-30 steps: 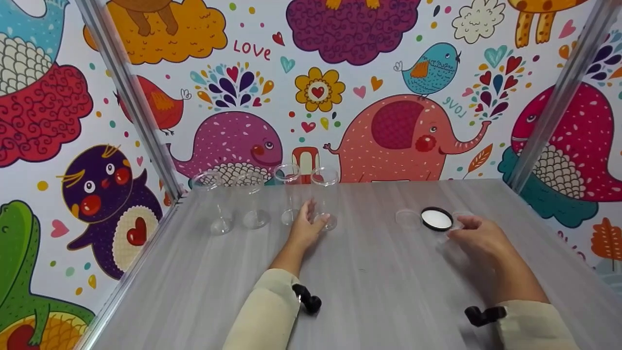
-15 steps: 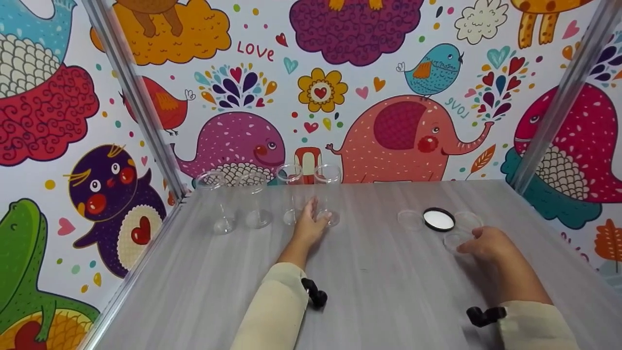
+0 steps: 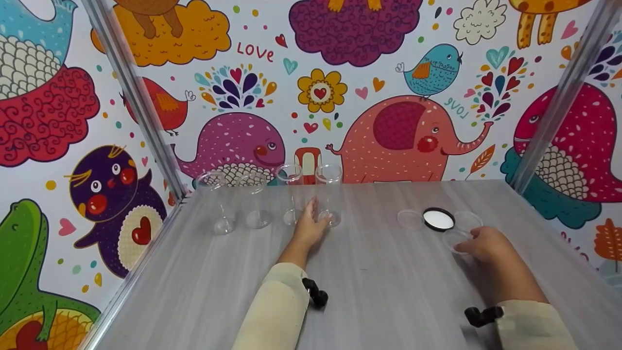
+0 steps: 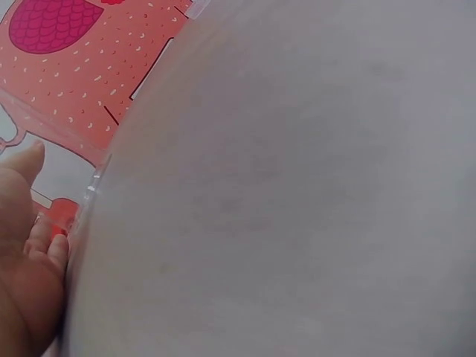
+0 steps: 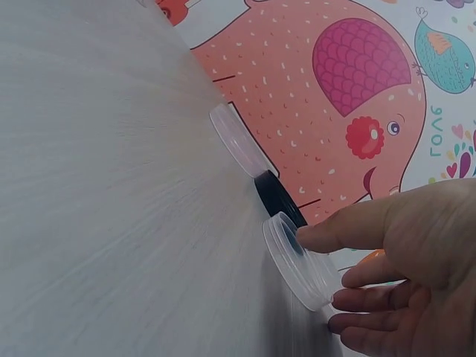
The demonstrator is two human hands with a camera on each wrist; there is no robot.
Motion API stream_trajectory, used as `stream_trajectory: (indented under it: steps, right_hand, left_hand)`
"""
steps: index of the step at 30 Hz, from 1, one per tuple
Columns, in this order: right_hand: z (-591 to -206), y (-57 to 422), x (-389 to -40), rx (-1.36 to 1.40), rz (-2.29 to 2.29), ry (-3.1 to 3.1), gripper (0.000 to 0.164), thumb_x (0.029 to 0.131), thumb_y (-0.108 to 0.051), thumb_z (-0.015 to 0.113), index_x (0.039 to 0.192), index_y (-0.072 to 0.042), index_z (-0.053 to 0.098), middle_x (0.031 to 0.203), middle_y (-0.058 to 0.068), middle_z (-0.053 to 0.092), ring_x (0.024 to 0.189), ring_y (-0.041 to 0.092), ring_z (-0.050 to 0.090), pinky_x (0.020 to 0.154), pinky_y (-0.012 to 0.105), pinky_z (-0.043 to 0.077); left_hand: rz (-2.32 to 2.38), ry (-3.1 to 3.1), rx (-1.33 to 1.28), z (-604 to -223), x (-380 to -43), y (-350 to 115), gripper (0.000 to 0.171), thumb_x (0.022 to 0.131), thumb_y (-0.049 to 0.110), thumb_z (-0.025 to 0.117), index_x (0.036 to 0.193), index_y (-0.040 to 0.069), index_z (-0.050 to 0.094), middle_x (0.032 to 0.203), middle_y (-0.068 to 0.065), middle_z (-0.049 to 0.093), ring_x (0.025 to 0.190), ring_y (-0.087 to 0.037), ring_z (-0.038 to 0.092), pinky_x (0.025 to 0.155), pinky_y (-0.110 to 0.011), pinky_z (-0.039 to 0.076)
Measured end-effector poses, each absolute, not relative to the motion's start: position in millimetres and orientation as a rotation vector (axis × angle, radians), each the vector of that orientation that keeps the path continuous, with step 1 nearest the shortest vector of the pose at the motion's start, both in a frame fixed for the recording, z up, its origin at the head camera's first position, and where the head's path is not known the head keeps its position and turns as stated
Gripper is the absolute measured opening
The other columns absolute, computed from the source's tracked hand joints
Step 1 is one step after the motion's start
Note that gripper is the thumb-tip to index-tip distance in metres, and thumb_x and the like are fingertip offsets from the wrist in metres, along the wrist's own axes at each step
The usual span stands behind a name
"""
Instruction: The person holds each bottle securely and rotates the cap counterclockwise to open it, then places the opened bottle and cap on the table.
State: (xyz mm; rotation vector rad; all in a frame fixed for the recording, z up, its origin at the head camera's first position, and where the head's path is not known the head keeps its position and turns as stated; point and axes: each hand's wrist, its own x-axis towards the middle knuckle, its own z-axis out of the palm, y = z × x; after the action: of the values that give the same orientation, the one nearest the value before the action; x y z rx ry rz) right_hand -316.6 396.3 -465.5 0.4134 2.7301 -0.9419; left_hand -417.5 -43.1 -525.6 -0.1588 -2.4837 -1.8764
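Several tall clear plastic jars stand upright in a row at the back left. My left hand (image 3: pixel 311 227) is at the base of the rightmost jar (image 3: pixel 329 192), thumb across its front and fingers along its left side; the left wrist view shows this hand (image 4: pixel 30 260) around the jar's lower part. On the right, my right hand (image 3: pixel 488 243) pinches a clear round lid (image 3: pixel 454 239) just above or on the tabletop. From the right wrist, the thumb overlaps this lid (image 5: pixel 297 264) and the fingers (image 5: pixel 372 299) lie by its rim.
Behind the held lid lie a black-rimmed white disc (image 3: pixel 439 219) and two clear lids, one to its left (image 3: pixel 410 220), one to its right (image 3: pixel 471 220). Left of the gripped jar stand the other jars (image 3: pixel 257 199). Printed panels and metal posts (image 3: pixel 549 112) bound the grey table (image 3: pixel 379 291).
My right hand has drawn the clear lid a little toward me, away from the lids behind. The left hand stays at the rightmost jar; the view has shifted slightly.
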Motion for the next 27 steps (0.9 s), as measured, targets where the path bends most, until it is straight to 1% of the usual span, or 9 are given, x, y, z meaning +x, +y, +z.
stream_trajectory:
  steps: [2, 6, 11, 14, 17, 20, 22, 25, 27]
  right_hand:
    - [-465.2, 397.2, -316.5, 0.401, -0.929, 2.745, 0.095, 0.089, -0.041, 0.082, 0.151, 0.016, 0.039, 0.15, 0.042, 0.047, 0.128, 0.052, 0.055, 0.117, 0.066, 0.045]
    - [-462.9, 395.3, -316.2, 0.436, -0.96, 2.719, 0.096, 0.092, -0.045, 0.079, 0.154, 0.015, 0.036, 0.154, 0.042, 0.044, 0.131, 0.052, 0.052, 0.118, 0.067, 0.044]
    - [-458.1, 384.9, -317.9, 0.509, -1.069, 2.674, 0.097, 0.098, -0.051, 0.072, 0.162, 0.009, 0.029, 0.162, 0.04, 0.034, 0.143, 0.053, 0.043, 0.122, 0.068, 0.04]
    - [-455.2, 376.9, -321.1, 0.544, -1.13, 2.655, 0.098, 0.1, -0.054, 0.069, 0.166, 0.004, 0.026, 0.167, 0.038, 0.029, 0.147, 0.052, 0.038, 0.124, 0.068, 0.038]
    - [-452.5, 368.4, -325.7, 0.534, -1.15, 2.68, 0.097, 0.1, -0.058, 0.067, 0.168, -0.002, 0.026, 0.17, 0.036, 0.025, 0.151, 0.052, 0.035, 0.123, 0.067, 0.039]
    - [-448.8, 359.2, -329.2, 0.491, -1.149, 2.747, 0.097, 0.1, -0.063, 0.064, 0.169, -0.006, 0.027, 0.172, 0.036, 0.021, 0.155, 0.056, 0.029, 0.122, 0.07, 0.04]
    - [-447.2, 351.3, -331.8, 0.442, -1.14, 2.813, 0.095, 0.1, -0.065, 0.062, 0.169, -0.008, 0.029, 0.172, 0.036, 0.021, 0.157, 0.057, 0.026, 0.12, 0.071, 0.04]
    - [-445.5, 335.4, -334.7, 0.375, -1.172, 2.887, 0.092, 0.1, -0.065, 0.062, 0.168, -0.012, 0.032, 0.172, 0.034, 0.021, 0.158, 0.058, 0.023, 0.12, 0.074, 0.038]
    - [-446.8, 323.2, -335.3, 0.31, -1.194, 2.949, 0.09, 0.099, -0.065, 0.064, 0.168, -0.015, 0.035, 0.173, 0.031, 0.024, 0.158, 0.056, 0.025, 0.118, 0.074, 0.039]
  left_hand:
    - [-1.898, -2.478, -0.163, -525.5, -417.7, -43.1, 0.081, 0.104, 0.025, 0.071, 0.171, 0.014, 0.026, 0.177, -0.006, 0.032, 0.166, -0.026, 0.029, 0.135, -0.044, 0.027]
    - [-1.933, -2.471, -0.163, -525.6, -417.3, -45.1, 0.081, 0.105, 0.025, 0.07, 0.171, 0.016, 0.025, 0.178, -0.005, 0.031, 0.166, -0.026, 0.029, 0.135, -0.045, 0.027]
    - [-1.919, -2.486, -0.124, -527.5, -411.8, -51.6, 0.08, 0.105, 0.028, 0.069, 0.171, 0.016, 0.024, 0.178, -0.006, 0.031, 0.166, -0.029, 0.028, 0.135, -0.049, 0.027]
    - [-1.908, -2.474, -0.133, -528.9, -405.9, -55.6, 0.08, 0.106, 0.028, 0.069, 0.17, 0.012, 0.024, 0.177, -0.01, 0.031, 0.166, -0.033, 0.028, 0.135, -0.051, 0.027]
    - [-1.944, -2.439, -0.185, -528.7, -400.7, -59.6, 0.079, 0.106, 0.025, 0.067, 0.17, 0.006, 0.023, 0.177, -0.015, 0.029, 0.166, -0.037, 0.026, 0.135, -0.052, 0.026]
    - [-2.02, -2.396, -0.209, -527.9, -396.3, -61.4, 0.079, 0.107, 0.023, 0.066, 0.169, 0.002, 0.022, 0.177, -0.019, 0.028, 0.166, -0.039, 0.025, 0.135, -0.052, 0.024]
    - [-2.063, -2.36, -0.19, -527.1, -393.6, -62.7, 0.079, 0.107, 0.023, 0.066, 0.168, 0.0, 0.022, 0.176, -0.02, 0.028, 0.166, -0.039, 0.025, 0.135, -0.052, 0.023]
    - [-2.09, -2.282, -0.158, -526.1, -389.4, -65.9, 0.077, 0.106, 0.02, 0.068, 0.166, -0.004, 0.026, 0.174, -0.023, 0.032, 0.164, -0.041, 0.029, 0.134, -0.054, 0.026]
    - [-2.063, -2.231, -0.151, -525.0, -385.8, -68.9, 0.07, 0.106, 0.018, 0.066, 0.163, -0.006, 0.033, 0.169, -0.025, 0.041, 0.16, -0.042, 0.037, 0.132, -0.054, 0.032]
